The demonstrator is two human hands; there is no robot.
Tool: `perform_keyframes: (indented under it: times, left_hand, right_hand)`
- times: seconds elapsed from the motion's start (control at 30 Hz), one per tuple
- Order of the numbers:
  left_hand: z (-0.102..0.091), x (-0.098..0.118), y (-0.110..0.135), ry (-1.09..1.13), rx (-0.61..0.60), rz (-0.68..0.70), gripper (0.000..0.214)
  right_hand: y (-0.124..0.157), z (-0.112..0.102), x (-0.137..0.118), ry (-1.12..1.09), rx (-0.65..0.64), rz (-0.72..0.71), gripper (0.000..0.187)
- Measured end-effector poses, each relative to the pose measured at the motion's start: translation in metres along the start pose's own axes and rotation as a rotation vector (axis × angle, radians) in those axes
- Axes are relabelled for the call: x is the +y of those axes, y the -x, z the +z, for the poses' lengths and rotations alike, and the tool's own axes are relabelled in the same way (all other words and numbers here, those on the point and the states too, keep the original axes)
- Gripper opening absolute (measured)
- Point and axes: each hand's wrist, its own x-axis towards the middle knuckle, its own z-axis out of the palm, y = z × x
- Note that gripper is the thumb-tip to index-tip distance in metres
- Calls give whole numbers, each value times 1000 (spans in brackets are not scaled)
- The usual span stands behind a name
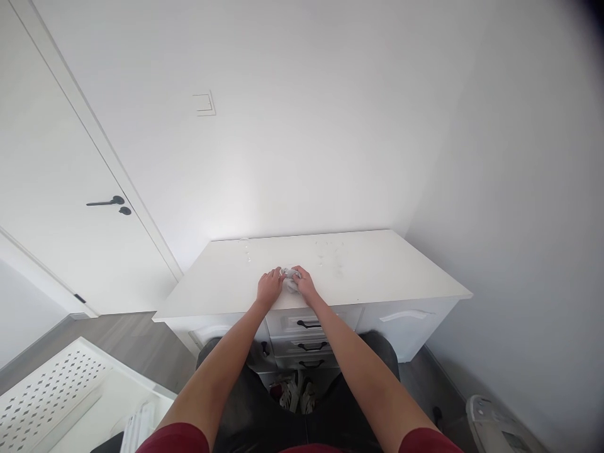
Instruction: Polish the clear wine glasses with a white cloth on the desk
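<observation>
The cloth [291, 285] is small, pale grey to whitish, and it is crumpled into a loose bundle with soft, uneven folds. It is too small in the view to tell its weave, or whether it is wet. It is at the front part of the white cabinet top [387, 264], near the front edge and above the drawers [302, 346], between the two hands. The left hand [270, 286] has its fingers bent and pinches the left side of the cloth; the right hand [306, 284] pinches the right side, with the fingers curled over it. Behind the cloth, toward the wall [306, 126], some small shiny drops [248, 255] and faint greyish marks [338, 264] lie on the same surface.
</observation>
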Motion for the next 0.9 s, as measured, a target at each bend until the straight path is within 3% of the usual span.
perform_keyframes:
  times: [0.2, 0.5, 0.7, 0.9]
  left_hand:
    - [3, -3, 2, 0, 9, 25, 40]
    - [1, 0, -1, -24, 3, 11, 45]
    - [0, -1, -1, 14, 3, 39, 34]
    - [-1, 0, 0, 35, 30, 54, 39]
  right_hand:
    - [-2, -3, -3, -111, 14, 45, 28]
    - [0, 0, -3, 24, 30, 22, 31]
    - [-2, -1, -2, -29, 103, 38, 33]
    - [-2, -2, -1, -30, 108, 10, 36]
